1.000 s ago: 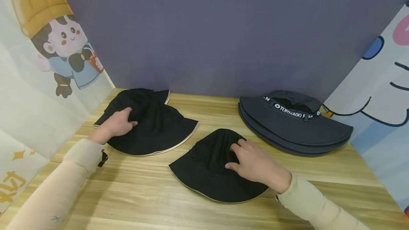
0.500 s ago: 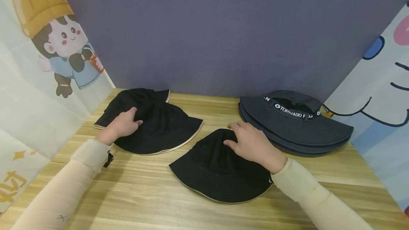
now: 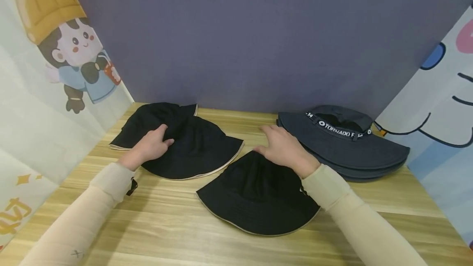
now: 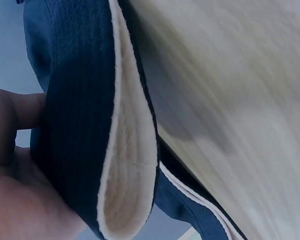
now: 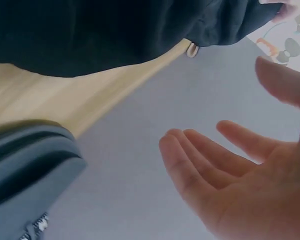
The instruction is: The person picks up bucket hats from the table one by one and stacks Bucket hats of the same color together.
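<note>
Two black bucket hats with cream trim overlap at the back left, and my left hand grips a fold of the top black hat. In the left wrist view my left hand holds this top black hat, its cream lining showing. A third black hat lies flat at the centre. My right hand hovers open over that hat's far edge, next to the stack of grey hats. The right wrist view shows my right hand with fingers spread and holding nothing, the grey stack below it.
The wooden table is boxed in by a purple back wall and cartoon-printed panels left and right. The grey stack's top hat carries a white-lettered band. Bare wood runs along the front edge.
My right hand lifted off the centre hat's crown and moved back towards the grey stack. My left hand dragged the top black hat a little to the right.
</note>
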A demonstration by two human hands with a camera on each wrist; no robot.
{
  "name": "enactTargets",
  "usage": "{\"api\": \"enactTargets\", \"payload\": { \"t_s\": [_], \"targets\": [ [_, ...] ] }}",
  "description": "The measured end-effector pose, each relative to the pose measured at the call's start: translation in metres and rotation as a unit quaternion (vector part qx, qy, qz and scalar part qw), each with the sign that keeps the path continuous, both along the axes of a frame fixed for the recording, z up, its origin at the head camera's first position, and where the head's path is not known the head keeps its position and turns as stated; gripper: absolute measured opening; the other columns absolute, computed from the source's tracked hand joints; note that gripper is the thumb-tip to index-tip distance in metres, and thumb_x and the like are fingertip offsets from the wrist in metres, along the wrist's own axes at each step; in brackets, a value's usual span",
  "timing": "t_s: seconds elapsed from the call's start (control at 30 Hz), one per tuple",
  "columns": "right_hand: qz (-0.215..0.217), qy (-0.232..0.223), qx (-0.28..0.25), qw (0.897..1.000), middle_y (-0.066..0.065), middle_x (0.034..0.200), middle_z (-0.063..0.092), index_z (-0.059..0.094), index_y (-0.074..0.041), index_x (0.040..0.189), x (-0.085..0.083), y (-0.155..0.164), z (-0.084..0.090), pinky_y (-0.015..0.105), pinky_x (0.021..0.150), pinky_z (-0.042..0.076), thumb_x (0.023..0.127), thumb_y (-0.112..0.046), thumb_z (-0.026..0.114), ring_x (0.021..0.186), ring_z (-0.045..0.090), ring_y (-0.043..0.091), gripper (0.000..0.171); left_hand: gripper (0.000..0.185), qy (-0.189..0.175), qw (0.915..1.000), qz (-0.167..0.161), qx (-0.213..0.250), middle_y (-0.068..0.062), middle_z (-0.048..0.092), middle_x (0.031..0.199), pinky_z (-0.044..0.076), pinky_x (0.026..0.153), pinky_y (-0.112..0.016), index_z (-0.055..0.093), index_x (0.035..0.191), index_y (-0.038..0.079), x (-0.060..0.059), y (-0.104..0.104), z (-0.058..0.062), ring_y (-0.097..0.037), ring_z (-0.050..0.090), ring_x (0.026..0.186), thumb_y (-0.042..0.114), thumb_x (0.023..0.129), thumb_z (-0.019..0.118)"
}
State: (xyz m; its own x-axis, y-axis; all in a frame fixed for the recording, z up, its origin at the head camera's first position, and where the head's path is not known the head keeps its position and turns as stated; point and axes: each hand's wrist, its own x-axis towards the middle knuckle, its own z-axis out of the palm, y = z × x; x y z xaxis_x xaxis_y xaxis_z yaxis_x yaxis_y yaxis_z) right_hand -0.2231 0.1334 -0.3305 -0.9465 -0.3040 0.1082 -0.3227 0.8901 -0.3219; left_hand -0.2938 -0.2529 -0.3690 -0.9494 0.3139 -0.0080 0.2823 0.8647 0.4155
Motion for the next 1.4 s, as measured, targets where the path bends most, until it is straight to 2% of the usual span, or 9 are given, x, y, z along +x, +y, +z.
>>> {"api": "enactTargets", "payload": {
  "t_s": [0.17,0.3,0.5,0.63,0.9,1.1,1.23,1.4],
  "targets": [
    [-0.019,-0.023,-0.023,0.999,0.024,0.151,0.047,0.042,0.002,0.151,-0.018,0.001,-0.006,0.057,0.109,0.038,0.096,-0.041,0.069,0.137,0.045,0.043,0.075,0.046,0.011,0.9999,-0.007,0.011,-0.042,0.055,0.124,0.048,0.088,-0.059,0.038,0.136,-0.015,0.000,0.003,-0.003,-0.048,0.061,0.106,0.016,0.105,0.054],
    [-0.042,-0.052,-0.027,0.997,0.022,0.154,0.042,0.039,0.000,0.154,-0.032,0.001,-0.012,0.059,0.110,0.036,0.097,-0.044,0.068,0.141,0.040,0.043,0.078,0.044,0.015,0.9998,-0.004,0.013,-0.041,0.056,0.121,0.048,0.087,-0.058,0.040,0.133,-0.015,0.002,0.005,-0.004,-0.047,0.062,0.104,0.015,0.104,0.055],
    [-0.047,-0.090,-0.017,0.995,0.025,0.158,0.034,0.031,0.000,0.157,-0.052,-0.001,-0.018,0.058,0.113,0.031,0.099,-0.042,0.066,0.145,0.032,0.045,0.080,0.040,0.016,0.9997,-0.005,0.015,-0.037,0.058,0.113,0.048,0.082,-0.056,0.041,0.130,-0.014,0.001,0.008,-0.005,-0.042,0.061,0.094,0.015,0.105,0.054],
    [-0.050,-0.109,-0.020,0.993,0.025,0.160,0.031,0.029,0.001,0.158,-0.061,-0.004,-0.025,0.056,0.116,0.028,0.099,-0.042,0.065,0.147,0.028,0.043,0.081,0.039,0.015,0.9997,-0.001,0.020,-0.037,0.058,0.113,0.048,0.082,-0.056,0.041,0.130,-0.013,0.000,0.008,-0.006,-0.041,0.060,0.093,0.015,0.105,0.054],
    [-0.052,-0.135,-0.043,0.989,0.023,0.160,0.033,0.030,0.002,0.157,-0.070,-0.011,-0.034,0.052,0.117,0.029,0.098,-0.041,0.066,0.147,0.031,0.039,0.082,0.043,0.002,0.9995,0.005,0.030,-0.038,0.055,0.123,0.047,0.088,-0.057,0.039,0.135,-0.013,-0.002,0.010,-0.009,-0.044,0.060,0.103,0.016,0.105,0.052],
    [-0.028,-0.139,-0.010,0.990,0.020,0.154,0.044,0.031,0.002,0.157,-0.071,-0.026,-0.040,0.048,0.117,0.031,0.097,-0.041,0.068,0.145,0.037,0.037,0.082,0.046,-0.010,0.9993,-0.006,0.035,-0.040,0.051,0.130,0.046,0.093,-0.059,0.036,0.138,-0.014,-0.002,0.016,-0.007,-0.047,0.058,0.112,0.016,0.107,0.050],
    [-0.014,-0.157,-0.011,0.987,0.019,0.152,0.048,0.027,0.001,0.158,-0.070,-0.038,-0.040,0.047,0.117,0.031,0.098,-0.043,0.067,0.144,0.039,0.035,0.085,0.046,-0.011,0.9993,-0.006,0.036,-0.040,0.052,0.130,0.046,0.094,-0.059,0.036,0.138,-0.014,-0.001,0.018,-0.007,-0.048,0.057,0.113,0.016,0.107,0.051],
    [-0.002,-0.181,-0.022,0.983,0.018,0.158,0.040,0.028,0.000,0.158,-0.069,-0.049,-0.040,0.047,0.117,0.031,0.099,-0.043,0.065,0.145,0.037,0.035,0.082,0.049,-0.012,0.9992,-0.003,0.038,-0.041,0.049,0.135,0.045,0.096,-0.060,0.033,0.141,-0.014,0.000,0.016,-0.008,-0.050,0.055,0.119,0.016,0.107,0.050]
  ]
}}
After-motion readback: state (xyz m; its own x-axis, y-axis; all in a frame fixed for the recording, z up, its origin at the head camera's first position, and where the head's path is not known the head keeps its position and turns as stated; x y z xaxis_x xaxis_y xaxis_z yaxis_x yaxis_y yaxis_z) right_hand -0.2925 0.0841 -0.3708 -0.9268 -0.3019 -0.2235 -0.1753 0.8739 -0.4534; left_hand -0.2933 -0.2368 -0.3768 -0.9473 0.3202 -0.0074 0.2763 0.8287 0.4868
